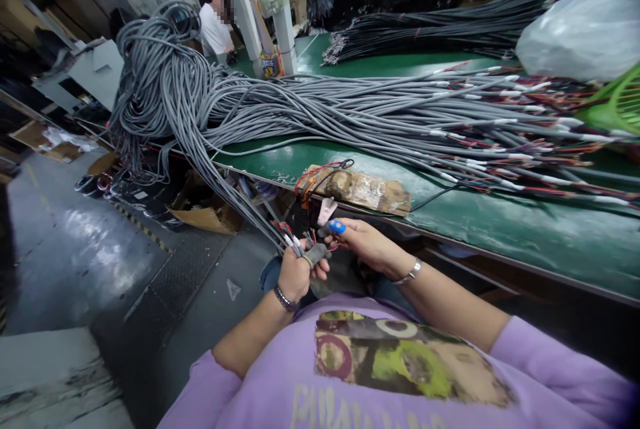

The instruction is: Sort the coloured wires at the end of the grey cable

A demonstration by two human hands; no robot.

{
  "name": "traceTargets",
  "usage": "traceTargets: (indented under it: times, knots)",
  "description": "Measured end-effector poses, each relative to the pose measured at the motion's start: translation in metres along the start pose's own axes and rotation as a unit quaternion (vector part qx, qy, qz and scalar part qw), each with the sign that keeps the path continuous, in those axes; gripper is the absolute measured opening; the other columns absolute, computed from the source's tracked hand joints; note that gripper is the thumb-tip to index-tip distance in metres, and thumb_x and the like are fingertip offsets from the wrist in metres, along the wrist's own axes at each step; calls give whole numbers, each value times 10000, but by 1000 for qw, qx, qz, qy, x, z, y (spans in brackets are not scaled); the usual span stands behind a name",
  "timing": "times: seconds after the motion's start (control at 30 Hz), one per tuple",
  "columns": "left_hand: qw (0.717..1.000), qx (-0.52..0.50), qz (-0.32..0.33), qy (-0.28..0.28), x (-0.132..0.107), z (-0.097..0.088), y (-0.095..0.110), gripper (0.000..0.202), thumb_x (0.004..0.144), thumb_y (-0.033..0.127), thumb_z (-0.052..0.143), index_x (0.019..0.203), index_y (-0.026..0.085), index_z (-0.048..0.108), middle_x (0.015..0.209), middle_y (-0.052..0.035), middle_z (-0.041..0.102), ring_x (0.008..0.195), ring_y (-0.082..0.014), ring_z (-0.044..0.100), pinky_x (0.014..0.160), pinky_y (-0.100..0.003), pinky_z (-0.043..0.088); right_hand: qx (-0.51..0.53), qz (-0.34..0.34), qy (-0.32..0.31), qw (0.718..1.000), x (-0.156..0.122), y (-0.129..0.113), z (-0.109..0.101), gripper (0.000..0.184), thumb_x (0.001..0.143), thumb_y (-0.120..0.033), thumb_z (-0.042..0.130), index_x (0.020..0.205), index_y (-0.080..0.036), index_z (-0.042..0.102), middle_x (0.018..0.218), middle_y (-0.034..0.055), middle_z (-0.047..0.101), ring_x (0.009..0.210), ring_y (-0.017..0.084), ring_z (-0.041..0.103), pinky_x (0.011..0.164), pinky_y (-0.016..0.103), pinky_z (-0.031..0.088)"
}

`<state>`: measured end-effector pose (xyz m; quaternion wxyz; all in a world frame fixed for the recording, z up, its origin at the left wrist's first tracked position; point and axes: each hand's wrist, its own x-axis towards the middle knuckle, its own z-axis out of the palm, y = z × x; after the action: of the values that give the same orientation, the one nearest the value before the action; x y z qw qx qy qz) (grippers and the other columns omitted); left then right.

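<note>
Several grey cables (pixel 250 212) run down off the bench to my left hand (pixel 296 274), which is closed around their ends below the bench edge. White sleeves and thin, mostly red wires (pixel 283 227) stick out there. A grey cover wraps my left thumb. Close by on the right, my right hand (pixel 364 241) is closed in a pinch at the thin wire ends, its fingertips partly hidden. Blue tape (pixel 337 226) is on its thumb. Just above those fingers, a pale pink clip-like piece (pixel 327 211) sits at the bench edge beside a taped wooden block (pixel 373 191).
A large bundle of grey cables (pixel 300 105) lies along the green bench (pixel 505 232), heaped at its left end. Farther back are black cables (pixel 425 32), a plastic bag (pixel 583 32) and a green basket (pixel 617 102). Another person (pixel 215 27) is beyond a white post (pixel 239 2).
</note>
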<state>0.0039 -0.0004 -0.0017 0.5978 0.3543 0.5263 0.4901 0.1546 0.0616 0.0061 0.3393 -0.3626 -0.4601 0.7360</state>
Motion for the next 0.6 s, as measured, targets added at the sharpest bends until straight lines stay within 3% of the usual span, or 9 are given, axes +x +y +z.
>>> traceTargets:
  times: [0.13, 0.23, 0.37, 0.5, 0.6]
  knots:
    - [997, -56, 18, 53, 3, 0, -4, 319, 682, 436, 684, 640, 150, 549, 472, 8, 584, 328, -73, 483, 339, -182, 250, 43, 26, -12, 999, -5, 12, -2, 348, 640, -409, 765, 863, -177, 632, 847, 29, 645, 666, 108, 551, 655, 272, 447]
    - [995, -65, 33, 61, 5, 1, -6, 308, 699, 430, 673, 657, 154, 543, 468, 13, 579, 334, -70, 481, 345, -179, 257, 24, -28, -9, 999, -10, 16, 7, 332, 628, -358, 781, 855, -177, 620, 768, 9, 635, 680, 122, 549, 646, 269, 430]
    - [998, -47, 30, 40, 4, 2, -9, 320, 703, 444, 671, 673, 150, 546, 488, 5, 593, 345, -73, 490, 356, -184, 267, -1, -80, 21, 997, -11, 14, 19, 282, 686, -409, 725, 710, -171, 577, 621, -13, 596, 593, 120, 529, 634, 287, 428]
    - [999, 23, 37, -4, 0, 2, -13, 324, 716, 445, 665, 665, 146, 549, 498, 2, 601, 365, -75, 509, 371, -182, 284, 17, -43, -7, 999, -11, 14, 25, 348, 718, -501, 662, 690, -193, 505, 483, -35, 544, 451, 125, 503, 515, 276, 390]
    - [998, 51, 46, -15, -2, 3, -15, 324, 718, 439, 667, 648, 144, 552, 505, -1, 606, 377, -76, 520, 382, -183, 297, -13, -27, 35, 999, -8, 15, 25, 390, 691, -530, 670, 638, -192, 484, 444, -47, 500, 416, 103, 445, 471, 249, 325]
